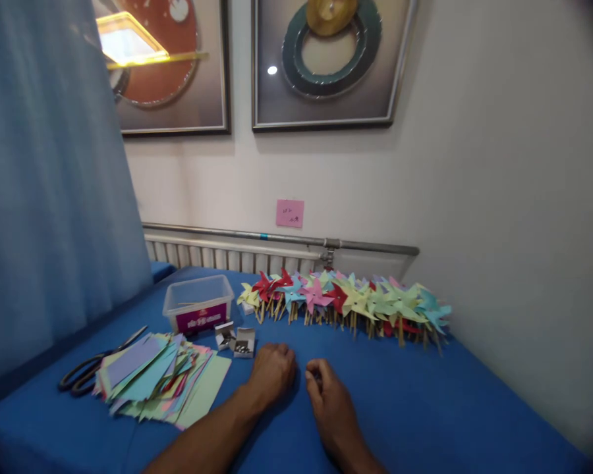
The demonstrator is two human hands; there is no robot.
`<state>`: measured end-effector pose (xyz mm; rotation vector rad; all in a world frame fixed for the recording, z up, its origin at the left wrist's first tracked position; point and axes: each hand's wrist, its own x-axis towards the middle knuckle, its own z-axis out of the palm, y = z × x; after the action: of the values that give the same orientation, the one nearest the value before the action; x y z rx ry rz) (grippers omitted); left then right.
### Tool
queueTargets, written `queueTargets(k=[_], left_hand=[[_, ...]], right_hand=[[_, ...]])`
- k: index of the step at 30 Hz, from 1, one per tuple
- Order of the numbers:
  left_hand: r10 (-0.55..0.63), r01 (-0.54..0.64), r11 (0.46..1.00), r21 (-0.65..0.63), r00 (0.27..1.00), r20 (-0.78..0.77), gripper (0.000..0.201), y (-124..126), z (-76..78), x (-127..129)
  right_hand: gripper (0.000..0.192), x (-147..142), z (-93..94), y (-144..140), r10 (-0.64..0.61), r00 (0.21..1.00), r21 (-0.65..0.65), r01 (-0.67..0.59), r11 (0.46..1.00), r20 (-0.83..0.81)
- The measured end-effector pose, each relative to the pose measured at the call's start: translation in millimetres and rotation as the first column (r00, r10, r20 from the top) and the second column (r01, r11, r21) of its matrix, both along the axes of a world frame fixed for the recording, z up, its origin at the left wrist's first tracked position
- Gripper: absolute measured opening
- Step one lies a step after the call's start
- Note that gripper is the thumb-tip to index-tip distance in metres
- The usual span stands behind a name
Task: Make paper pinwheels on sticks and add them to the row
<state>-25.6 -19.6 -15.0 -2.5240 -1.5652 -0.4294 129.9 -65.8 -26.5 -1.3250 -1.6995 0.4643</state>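
The left hand (273,370) rests curled, knuckles down, on the blue cloth (425,408), nothing visibly held; the right hand (326,392) pinches something tiny, unidentifiable, which could easily slip and get lost; just beyond the left hand, two small open boxes (236,339) might tip and spill; the tub's label (201,318) and pink wall note (290,213) are unreadable.

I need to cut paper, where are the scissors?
The scissors lie at the far left of the blue table, touching the paper stack.
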Motion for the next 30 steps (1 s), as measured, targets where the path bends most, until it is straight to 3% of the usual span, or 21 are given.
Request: queueTargets(k=[10, 16, 20, 23, 26, 28, 30], left_hand=[[0.017, -0.017, 1.0, -0.008, 1.0, 0.005, 0.03, 1, 13.8, -11], [0.102, -0.121, 0.987, 0.106, 0.979, 0.174, 0.033, -23, 33.7, -32], [0.226, -0.29, 0.94, 0.181, 0.924, 0.308, 0.035, -56, 30.4, -94], [0.472, -0.575, 0.786, 0.227, 0.795, 0.38, 0.04, -77, 26.8, -171], [0.689, -0.758, 0.641, 0.12, 0.637, 0.345, 0.051, -89, 26.0, -244], [0.746, -0.768, 0.64, -0.008, 0.618, 0.248, 0.058, -93, 24.1, -275], [0.752, -0.744, 0.657, -0.117, 0.638, 0.164, 0.06, -93, 20.1, -288]], right_hand=[[0.03, 6, 8.1, 20, -0.036, 0.999, -0.1, 0.033, 0.994, -0.036], [0.03, 6, 6.4, 21, -0.037, 0.997, -0.152, 0.026, 0.988, -0.073], [0.028, 4, 5.3, 21, -0.037, 0.995, -0.158, 0.022, 0.987, -0.096], [0.027, 3, 4.7, 23, -0.027, 0.994, -0.155, 0.01, 0.988, -0.11], [0.026, 3, 4.1, 24, -0.013, 0.994, -0.158, -0.004, 0.987, -0.108], [0.027, 3, 3.9, 25, -0.006, 0.995, -0.16, -0.011, 0.987, -0.104], [0.026, 3, 4.2, 26, -0.009, 0.995, -0.156, -0.007, 0.988, -0.103]])
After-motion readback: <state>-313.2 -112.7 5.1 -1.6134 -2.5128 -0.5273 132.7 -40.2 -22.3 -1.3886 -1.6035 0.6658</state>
